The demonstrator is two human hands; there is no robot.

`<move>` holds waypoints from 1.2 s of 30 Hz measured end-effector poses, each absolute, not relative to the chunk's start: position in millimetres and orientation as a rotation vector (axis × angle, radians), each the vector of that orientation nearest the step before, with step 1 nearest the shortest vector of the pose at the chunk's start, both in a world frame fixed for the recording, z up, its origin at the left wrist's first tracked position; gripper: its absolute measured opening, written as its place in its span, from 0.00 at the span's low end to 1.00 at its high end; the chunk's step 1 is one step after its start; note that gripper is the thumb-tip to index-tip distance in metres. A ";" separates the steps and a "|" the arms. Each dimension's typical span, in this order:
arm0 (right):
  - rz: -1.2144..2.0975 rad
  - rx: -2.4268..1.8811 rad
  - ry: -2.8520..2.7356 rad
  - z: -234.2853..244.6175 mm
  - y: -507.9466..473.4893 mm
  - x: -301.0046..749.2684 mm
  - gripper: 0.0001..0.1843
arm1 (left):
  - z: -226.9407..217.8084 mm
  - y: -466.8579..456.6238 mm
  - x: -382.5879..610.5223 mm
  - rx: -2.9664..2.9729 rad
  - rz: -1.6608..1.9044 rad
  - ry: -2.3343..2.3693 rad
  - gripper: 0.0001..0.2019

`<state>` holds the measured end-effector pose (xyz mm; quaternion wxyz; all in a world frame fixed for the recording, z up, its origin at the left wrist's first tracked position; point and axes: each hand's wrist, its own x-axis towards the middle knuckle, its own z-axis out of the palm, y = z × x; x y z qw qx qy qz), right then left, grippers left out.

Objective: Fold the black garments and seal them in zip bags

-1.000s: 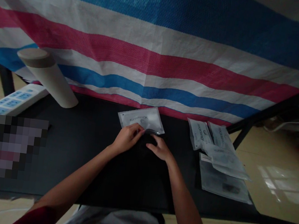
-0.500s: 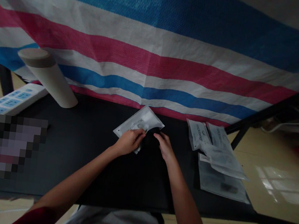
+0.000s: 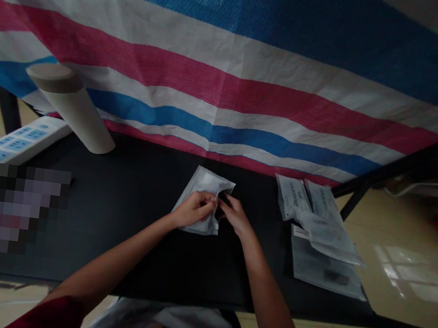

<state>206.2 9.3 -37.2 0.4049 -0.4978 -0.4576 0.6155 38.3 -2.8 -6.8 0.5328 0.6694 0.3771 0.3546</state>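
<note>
A frosted zip pouch [image 3: 204, 181] lies on the black table in front of me, turned at an angle, its mouth edge bulging toward the right. My left hand [image 3: 196, 210] is closed, thumb and fingers pinching the pouch near that edge. Close by on the right, my right hand [image 3: 235, 216] reaches in with fingers stretched and apart. Its fingertips are at the pouch's mouth, and the very tips are partly hidden in shadow. Whatever is inside the pouch cannot be made out.
Several similar printed pouches [image 3: 321, 224] overlap on the table's right side. A pale bottle with a grey lid [image 3: 76, 109] stands at the back left beside a white power strip [image 3: 22, 140]. Behind the table hangs a striped woven sheet [image 3: 220, 89].
The pouch has turned and come slightly nearer to me. My right hand has moved left, from a little apart to its mouth edge. My left hand still pinches it.
</note>
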 end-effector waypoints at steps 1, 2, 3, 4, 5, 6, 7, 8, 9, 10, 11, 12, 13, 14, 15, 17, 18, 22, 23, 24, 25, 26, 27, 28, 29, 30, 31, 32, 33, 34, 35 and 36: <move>1.601 -1.249 -1.187 -36.6 8.8 207.7 0.23 | -7.6 -2.6 38.7 1.547 0.813 0.864 0.17; 1.636 -1.236 -1.185 -36.4 8.2 208.1 0.23 | -8.3 -2.8 39.6 1.514 0.786 0.838 0.17; 1.655 -1.218 -1.146 -36.8 7.6 207.3 0.23 | -8.9 -3.6 40.8 1.499 0.773 0.825 0.17; 1.666 -1.194 -1.082 -37.6 7.0 205.6 0.22 | -9.4 -4.8 42.4 1.496 0.776 0.827 0.17; 1.683 -1.161 -1.013 -38.6 6.7 203.4 0.21 | -9.5 -6.3 43.9 1.504 0.790 0.842 0.17; 1.707 -1.121 -0.952 -39.7 6.8 201.2 0.21 | -9.4 -8.0 45.3 1.526 0.809 0.864 0.18; 1.734 -1.083 -0.911 -40.5 7.4 199.6 0.20 | -9.0 -9.6 46.3 1.569 0.827 0.892 0.17; 1.760 -1.056 -0.895 -40.9 8.5 199.1 0.21 | -8.4 -11.1 46.9 1.642 0.837 0.922 0.16; 1.770 -1.047 -0.905 -40.7 10.2 200.3 0.22 | -7.9 -12.1 47.0 1.746 0.835 0.951 0.14; 1.746 -1.056 -0.940 -40.0 12.2 203.2 0.23 | -7.6 -12.8 46.8 1.878 0.826 0.976 0.13; 1.683 -1.082 -0.999 -38.8 14.5 208.0 0.23 | -7.7 -13.0 46.4 2.028 0.808 0.993 0.14; 1.586 -1.119 -1.073 -37.3 16.8 214.5 0.22 | -8.4 -12.7 45.8 2.178 0.782 1.006 0.17; 1.475 -1.164 -1.149 -35.6 18.8 222.1 0.21 | -9.6 -12.2 45.3 2.313 0.752 1.015 0.21; 1.372 -1.215 -1.217 -33.8 20.3 230.4 0.19 | -11.4 -11.4 44.9 2.422 0.716 1.020 0.23; 1.301 -1.274 -1.273 -32.1 21.0 238.5 0.17 | -13.5 -10.5 44.5 2.500 0.680 1.027 0.21; 1.322 -1.396 -1.355 -28.7 20.3 251.8 0.18 | -17.7 -9.0 44.0 2.578 0.622 1.048 0.13; 1.395 -1.436 -1.389 -27.0 19.0 255.9 0.18 | -19.3 -8.4 43.7 2.591 0.615 1.058 0.09; 1.669 -1.343 -1.504 -20.2 12.0 255.7 0.21 | -20.9 -8.5 43.2 2.580 0.686 1.053 0.08; 1.696 -1.299 -1.520 -18.6 10.7 253.3 0.22 | -20.6 -8.9 43.3 2.576 0.709 1.042 0.08; 1.713 -1.263 -1.527 -17.1 9.9 251.0 0.23 | -20.2 -9.3 43.4 2.575 0.730 1.029 0.08; 1.723 -1.239 -1.526 -16.0 9.5 248.9 0.23 | -19.9 -9.6 43.7 2.578 0.749 1.015 0.08; 1.726 -1.225 -1.513 -15.3 9.4 247.2 0.23 | -19.6 -9.9 43.9 2.584 0.769 1.004 0.09; 1.725 -1.216 -1.489 -15.3 9.7 245.9 0.23 | -19.5 -10.1 44.1 2.595 0.785 0.996 0.10; 1.722 -1.209 -1.463 -16.0 10.2 244.8 0.24 | -19.5 -10.3 44.2 2.612 0.795 0.987 0.11; 1.717 -1.203 -1.438 -17.5 10.7 243.6 0.24 | -19.6 -10.5 44.3 2.636 0.798 0.979 0.12; 1.708 -1.199 -1.420 -19.5 11.3 242.3 0.24 | -19.5 -10.9 44.4 2.665 0.796 0.972 0.13; 1.691 -1.199 -1.406 -22.0 11.9 240.7 0.25 | -19.4 -11.6 44.5 2.696 0.791 0.965 0.13; 1.667 -1.204 -1.394 -24.5 12.5 239.0 0.25 | -19.0 -12.6 44.9 2.726 0.785 0.956 0.13; 1.640 -1.213 -1.385 -27.0 13.1 237.3 0.26 | -18.2 -13.9 45.6 2.751 0.782 0.947 0.13; 1.611 -1.224 -1.377 -29.1 13.8 235.8 0.27 | -17.1 -15.8 46.6 2.767 0.785 0.940 0.12; 1.581 -1.235 -1.367 -30.8 14.6 234.7 0.27 | -15.6 -18.2 48.1 2.775 0.793 0.935 0.12; 1.549 -1.246 -1.357 -32.0 15.6 234.2 0.27 | -13.8 -21.1 49.8 2.774 0.803 0.929 0.12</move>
